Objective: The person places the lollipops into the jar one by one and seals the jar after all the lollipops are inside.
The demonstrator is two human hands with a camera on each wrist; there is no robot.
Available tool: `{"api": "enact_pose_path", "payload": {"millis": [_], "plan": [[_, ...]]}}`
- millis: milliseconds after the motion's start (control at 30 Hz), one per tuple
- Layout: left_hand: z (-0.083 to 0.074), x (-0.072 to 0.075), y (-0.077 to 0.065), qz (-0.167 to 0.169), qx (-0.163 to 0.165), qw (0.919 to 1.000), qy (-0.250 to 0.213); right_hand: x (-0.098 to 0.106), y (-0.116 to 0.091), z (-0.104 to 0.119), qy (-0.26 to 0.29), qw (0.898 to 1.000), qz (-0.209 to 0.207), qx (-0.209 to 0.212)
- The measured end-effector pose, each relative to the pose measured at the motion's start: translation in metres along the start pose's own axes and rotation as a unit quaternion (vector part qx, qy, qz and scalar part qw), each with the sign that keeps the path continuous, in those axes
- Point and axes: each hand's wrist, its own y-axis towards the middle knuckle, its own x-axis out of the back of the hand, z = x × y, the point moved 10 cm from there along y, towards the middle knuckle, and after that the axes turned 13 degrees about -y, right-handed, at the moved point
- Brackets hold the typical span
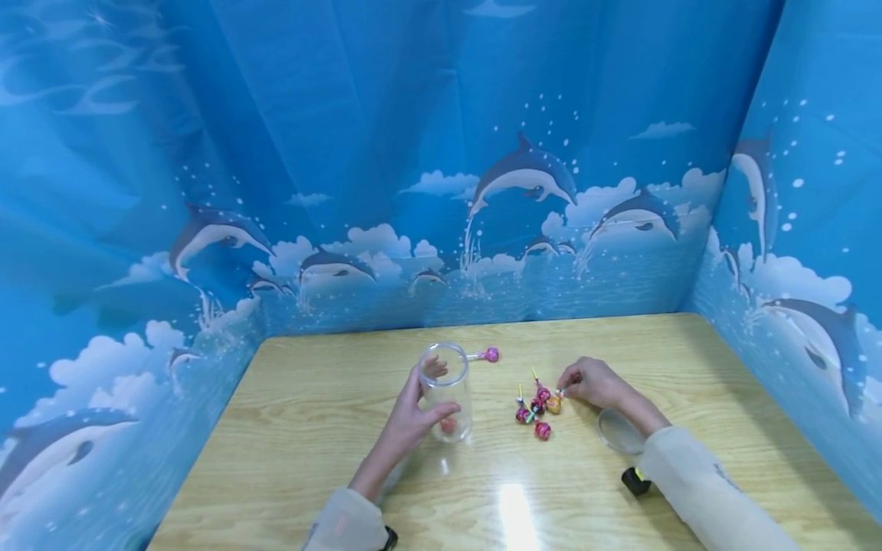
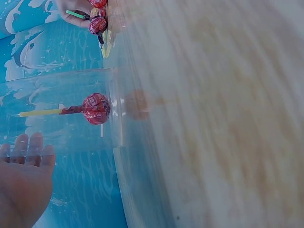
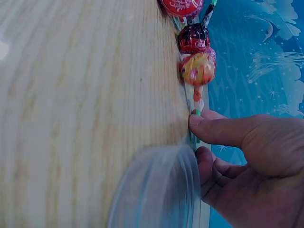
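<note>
On the table stands a clear cylindrical jar (image 1: 460,390), upright, and my left hand (image 1: 412,417) holds it round its left side, thumb in front and fingers behind. Inside the jar is a red-wrapped lollipop (image 2: 96,109), head down, its yellow stick pointing up. My right hand (image 1: 598,383) pinches the stick of an orange-yellow lollipop (image 3: 198,69) between thumb and forefinger. That lollipop's head lies at the right edge of a small pile of red lollipops (image 1: 543,431), close over the table.
A clear round lid (image 1: 618,432) lies beside my right wrist, partly covered by the forearm. Behind the jar, a pink lollipop (image 1: 491,354) with a white stick lies apart from the pile. Blue dolphin-print curtains (image 1: 386,153) border the wooden table (image 1: 303,428).
</note>
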Motion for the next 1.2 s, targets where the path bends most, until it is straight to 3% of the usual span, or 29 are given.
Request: {"api": "enact_pose_path", "payload": {"millis": [167, 300, 600, 700, 867, 1033, 1200], "plan": [[0.0, 0.0, 0.0, 0.0, 0.0, 1.0, -0.001, 0.007, -0.005, -0.003, -0.006, 1.0, -0.002, 0.028], [0.001, 0.0, 0.0, -0.001, -0.002, 1.0, -0.001, 0.01, -0.012, -0.01, 0.022, 0.999, 0.007, 0.036], [-0.002, 0.0, -0.001, 0.002, -0.002, 1.0, -0.005, 0.025, -0.033, -0.028, 0.15, 0.988, 0.003, -0.019], [-0.003, -0.001, -0.001, 0.002, -0.001, 1.0, -0.005, 0.029, -0.041, -0.032, 0.207, 0.977, -0.003, -0.048], [-0.003, -0.001, 0.0, 0.005, -0.005, 1.0, -0.004, 0.034, -0.053, -0.028, 0.294, 0.954, -0.021, -0.055], [-0.004, -0.001, 0.0, 0.006, -0.008, 0.9999, -0.006, 0.041, -0.064, -0.021, 0.383, 0.92, -0.049, -0.067], [-0.004, 0.0, 0.0, 0.005, -0.008, 1.0, -0.003, 0.048, -0.072, -0.007, 0.442, 0.893, -0.064, -0.058]]}}
